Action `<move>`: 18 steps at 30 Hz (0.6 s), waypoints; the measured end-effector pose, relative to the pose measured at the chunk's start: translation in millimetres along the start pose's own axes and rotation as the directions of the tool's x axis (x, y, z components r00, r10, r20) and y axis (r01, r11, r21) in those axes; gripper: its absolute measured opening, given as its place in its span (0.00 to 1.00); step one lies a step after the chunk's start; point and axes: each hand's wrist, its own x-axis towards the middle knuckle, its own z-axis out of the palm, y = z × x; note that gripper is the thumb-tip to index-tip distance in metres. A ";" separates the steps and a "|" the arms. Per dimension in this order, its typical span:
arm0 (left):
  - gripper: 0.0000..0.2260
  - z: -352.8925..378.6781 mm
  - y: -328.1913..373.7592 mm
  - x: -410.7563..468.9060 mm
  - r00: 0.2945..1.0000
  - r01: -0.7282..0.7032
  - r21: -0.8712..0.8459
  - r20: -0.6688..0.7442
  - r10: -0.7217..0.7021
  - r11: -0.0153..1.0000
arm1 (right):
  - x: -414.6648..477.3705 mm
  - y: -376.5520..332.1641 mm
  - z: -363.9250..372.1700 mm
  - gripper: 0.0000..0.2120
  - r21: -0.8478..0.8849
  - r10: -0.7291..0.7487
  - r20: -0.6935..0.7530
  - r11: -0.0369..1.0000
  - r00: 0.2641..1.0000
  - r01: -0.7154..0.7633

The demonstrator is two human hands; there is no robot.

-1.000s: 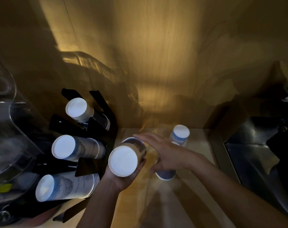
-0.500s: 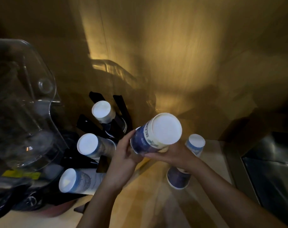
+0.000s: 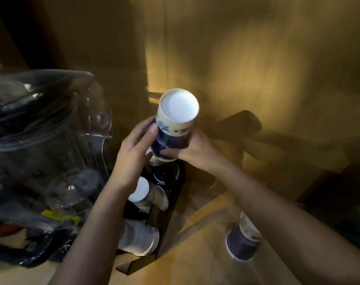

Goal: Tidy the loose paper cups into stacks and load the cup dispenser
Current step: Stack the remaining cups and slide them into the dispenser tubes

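Note:
I hold a stack of blue and white paper cups (image 3: 176, 124) bottom-up, its white base facing me. My left hand (image 3: 135, 151) grips its left side and my right hand (image 3: 193, 148) its lower right side. The stack's open end sits over the top slot of the black cup dispenser (image 3: 170, 204). Below, two more cup stacks lie in the dispenser: a middle stack (image 3: 148, 194) and a lower stack (image 3: 138, 237). An upside-down cup stack (image 3: 243, 239) stands on the wooden counter, partly hidden by my right forearm.
A large clear plastic container (image 3: 51, 140) stands at the left, close to the dispenser. A wooden wall (image 3: 246, 68) rises behind. The wooden counter (image 3: 195, 254) runs along the bottom, with a dark surface edge (image 3: 351, 231) at the far right.
Both hands have lifted the cup stack up and toward the dispenser's top slot. The view has shifted, so the dispenser and the counter stack now sit lower in the frame.

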 end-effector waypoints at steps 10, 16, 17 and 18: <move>0.25 -25.7 -26.9 28.2 0.978 0.140 -0.078 -0.143 -0.150 0.987 | 38.9 14.1 41.6 0.42 -0.126 0.118 0.054 0.986 0.992 -0.110; 0.24 -29.5 -42.9 31.1 0.966 0.214 -0.071 -0.131 -0.222 0.974 | 33.5 29.3 45.8 0.46 -0.124 0.096 0.083 0.989 0.992 -0.085; 0.21 -28.2 -44.7 32.7 0.958 0.237 -0.032 -0.161 -0.239 0.971 | 32.4 30.5 45.7 0.42 -0.133 0.089 0.088 0.988 0.992 -0.077; 0.18 -26.6 -47.4 34.6 0.949 0.262 0.040 -0.190 -0.250 0.964 | 30.6 32.1 46.1 0.36 -0.158 0.073 0.094 0.986 0.993 -0.058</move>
